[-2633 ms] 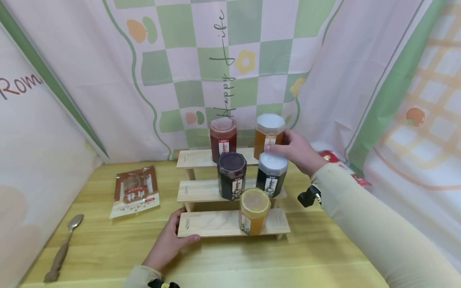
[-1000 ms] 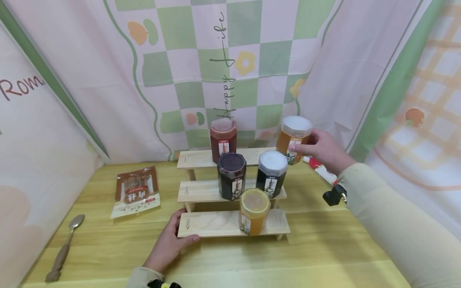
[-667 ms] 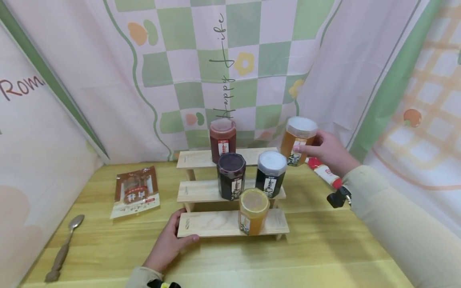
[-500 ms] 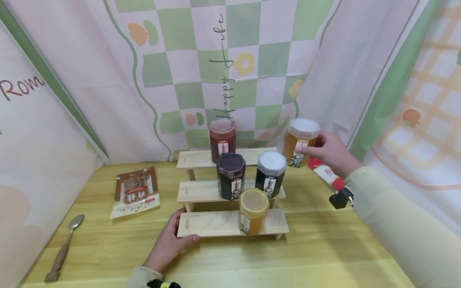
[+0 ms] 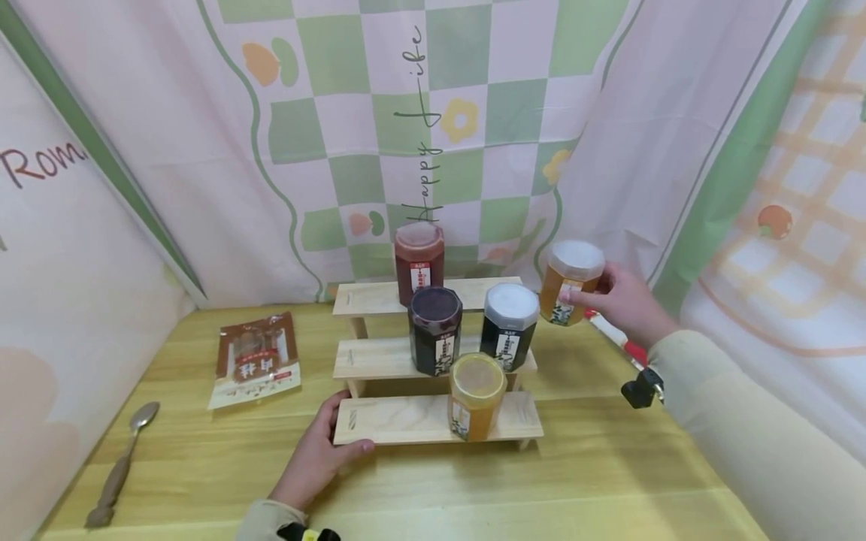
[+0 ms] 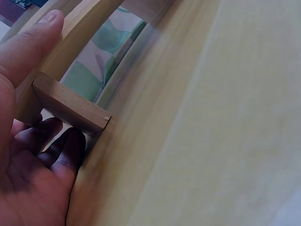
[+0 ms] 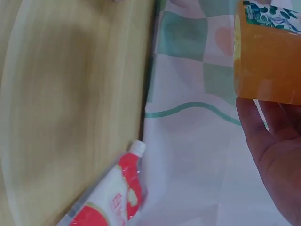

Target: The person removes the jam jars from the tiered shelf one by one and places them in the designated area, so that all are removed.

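1. Right of the rack (image 5: 399, 421), the fingers of the right hand (image 5: 632, 304) clamp the orange jar (image 5: 565, 278).
2. Probably heavy, rigid, slick: hold its sides.
3. Left hand (image 5: 314, 458) grips the rack's end.

Table (image 5: 433, 500) with spoon (image 5: 117, 479), pouch (image 5: 255, 359), rack (image 5: 399, 421), probably a tube (image 7: 110, 197)
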Action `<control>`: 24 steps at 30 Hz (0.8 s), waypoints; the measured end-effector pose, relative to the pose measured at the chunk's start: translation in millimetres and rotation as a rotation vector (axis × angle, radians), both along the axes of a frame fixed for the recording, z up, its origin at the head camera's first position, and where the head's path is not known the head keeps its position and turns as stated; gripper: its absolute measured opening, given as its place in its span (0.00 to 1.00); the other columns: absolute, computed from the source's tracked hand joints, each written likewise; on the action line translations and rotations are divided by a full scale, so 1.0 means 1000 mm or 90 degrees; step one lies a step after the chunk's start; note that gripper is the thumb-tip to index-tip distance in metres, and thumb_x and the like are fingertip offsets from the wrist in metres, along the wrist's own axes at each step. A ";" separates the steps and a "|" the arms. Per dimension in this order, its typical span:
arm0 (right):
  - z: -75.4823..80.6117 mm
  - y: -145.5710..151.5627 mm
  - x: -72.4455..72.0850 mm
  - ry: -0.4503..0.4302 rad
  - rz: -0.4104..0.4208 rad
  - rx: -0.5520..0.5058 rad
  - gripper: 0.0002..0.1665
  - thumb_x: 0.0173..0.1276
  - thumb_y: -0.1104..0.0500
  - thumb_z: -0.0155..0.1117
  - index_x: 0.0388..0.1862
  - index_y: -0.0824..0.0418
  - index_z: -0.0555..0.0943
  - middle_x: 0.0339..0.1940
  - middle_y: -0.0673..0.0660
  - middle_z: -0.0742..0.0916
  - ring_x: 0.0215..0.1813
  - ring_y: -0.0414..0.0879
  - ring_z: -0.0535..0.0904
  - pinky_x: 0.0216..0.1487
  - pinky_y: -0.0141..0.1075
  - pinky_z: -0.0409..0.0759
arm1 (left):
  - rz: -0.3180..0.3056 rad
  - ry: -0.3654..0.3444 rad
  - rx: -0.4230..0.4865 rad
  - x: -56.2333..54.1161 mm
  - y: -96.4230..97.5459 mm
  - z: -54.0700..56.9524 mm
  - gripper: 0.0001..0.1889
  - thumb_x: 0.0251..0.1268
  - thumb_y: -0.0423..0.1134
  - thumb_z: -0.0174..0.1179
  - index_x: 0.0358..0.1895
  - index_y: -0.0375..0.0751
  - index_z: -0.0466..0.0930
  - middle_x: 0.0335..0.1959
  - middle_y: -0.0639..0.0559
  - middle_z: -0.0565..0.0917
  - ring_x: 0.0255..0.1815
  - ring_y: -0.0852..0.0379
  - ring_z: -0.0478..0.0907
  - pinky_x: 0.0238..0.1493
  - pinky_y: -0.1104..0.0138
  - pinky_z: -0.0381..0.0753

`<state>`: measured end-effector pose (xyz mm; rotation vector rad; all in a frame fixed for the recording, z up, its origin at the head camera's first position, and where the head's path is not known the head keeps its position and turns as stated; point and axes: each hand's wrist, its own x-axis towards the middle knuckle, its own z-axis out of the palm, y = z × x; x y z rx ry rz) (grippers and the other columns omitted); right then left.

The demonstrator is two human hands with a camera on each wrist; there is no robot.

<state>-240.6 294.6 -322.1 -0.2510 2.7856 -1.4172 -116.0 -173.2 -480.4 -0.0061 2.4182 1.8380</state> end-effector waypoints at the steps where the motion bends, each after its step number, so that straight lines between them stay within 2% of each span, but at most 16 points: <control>1: -0.002 0.001 0.000 0.000 -0.002 0.000 0.48 0.66 0.43 0.71 0.76 0.64 0.62 0.66 0.65 0.76 0.61 0.55 0.73 0.49 0.33 0.78 | -0.001 0.000 0.000 0.000 0.000 0.000 0.54 0.45 0.39 0.80 0.77 0.43 0.57 0.61 0.44 0.79 0.55 0.50 0.79 0.58 0.57 0.79; 5: -0.009 0.003 -0.001 -0.002 -0.014 0.000 0.50 0.66 0.42 0.71 0.77 0.63 0.61 0.68 0.66 0.76 0.64 0.57 0.72 0.53 0.36 0.77 | 0.000 -0.001 -0.007 -0.001 -0.001 -0.001 0.54 0.44 0.41 0.80 0.77 0.43 0.57 0.62 0.45 0.78 0.56 0.50 0.79 0.58 0.57 0.79; 9: -0.016 0.007 -0.003 -0.005 -0.022 0.004 0.51 0.66 0.41 0.71 0.77 0.65 0.60 0.67 0.67 0.75 0.65 0.60 0.72 0.60 0.46 0.75 | -0.002 -0.001 -0.002 -0.001 -0.001 0.000 0.54 0.44 0.41 0.80 0.77 0.43 0.56 0.62 0.44 0.78 0.57 0.49 0.78 0.59 0.55 0.78; 15: -0.030 0.010 -0.008 -0.026 -0.036 -0.048 0.53 0.66 0.43 0.71 0.77 0.68 0.56 0.68 0.69 0.74 0.66 0.60 0.70 0.69 0.56 0.69 | -0.005 0.001 0.000 0.000 -0.001 0.002 0.54 0.45 0.40 0.79 0.77 0.43 0.56 0.63 0.44 0.77 0.58 0.48 0.78 0.61 0.53 0.77; 20: -0.041 0.014 -0.012 -0.019 -0.039 -0.048 0.53 0.68 0.44 0.70 0.78 0.68 0.55 0.69 0.70 0.73 0.67 0.60 0.70 0.69 0.55 0.69 | -0.006 0.007 0.001 -0.001 -0.001 0.001 0.53 0.45 0.40 0.79 0.77 0.43 0.57 0.62 0.44 0.78 0.58 0.48 0.78 0.61 0.53 0.77; 24: -0.049 0.019 -0.013 0.000 -0.048 -0.043 0.53 0.68 0.44 0.70 0.78 0.69 0.55 0.70 0.72 0.72 0.68 0.64 0.69 0.69 0.59 0.69 | -0.006 0.013 0.000 -0.002 -0.002 -0.001 0.53 0.45 0.41 0.79 0.77 0.42 0.58 0.62 0.44 0.78 0.57 0.48 0.78 0.61 0.53 0.77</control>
